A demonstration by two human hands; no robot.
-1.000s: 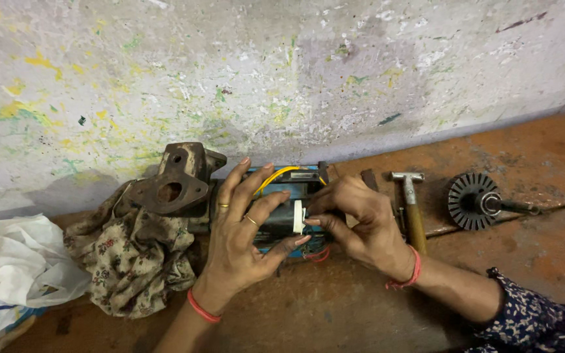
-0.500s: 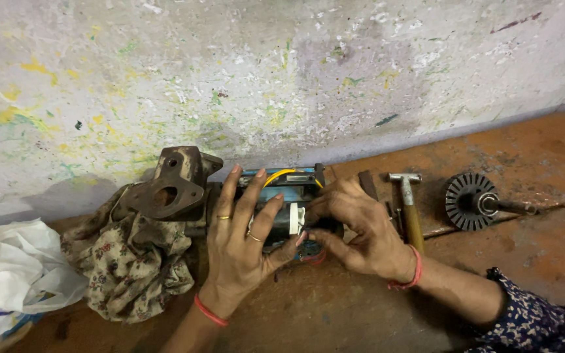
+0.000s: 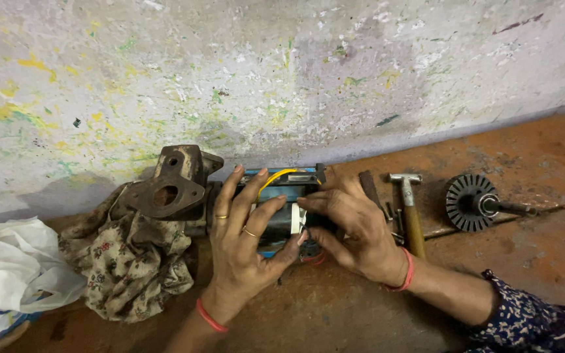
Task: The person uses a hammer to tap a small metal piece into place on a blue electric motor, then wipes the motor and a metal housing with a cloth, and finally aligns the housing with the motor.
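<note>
both hands rest on a blue motor unit that lies on the reddish-brown floor, close against the foot of the paint-splashed wall. the left hand lies over the unit from the front, its fingers spread and curved over the top, and its thumb presses at the lower front side; two rings are on these fingers and a red band is on the wrist. the right hand comes from the right side, and its fingers pinch at a small white piece on the front of the unit, touching the left thumb there. so the left hand is grasping the unit and the right hand is closed on the white piece. a yellow wire curves over the top of the unit.

just left of the unit, touching it, stands a rusty cast metal bracket with round holes, and it sits on a crumpled flowered cloth. further left lies a white plastic bag, with a bit of blue at its lower edge. right of the hands a small hammer with a wooden handle lies on the floor, some small dark metal bits just beside it. well to the right lies a dark finned rotor on a thin shaft. no label or sign can be read on any of these things.
</note>
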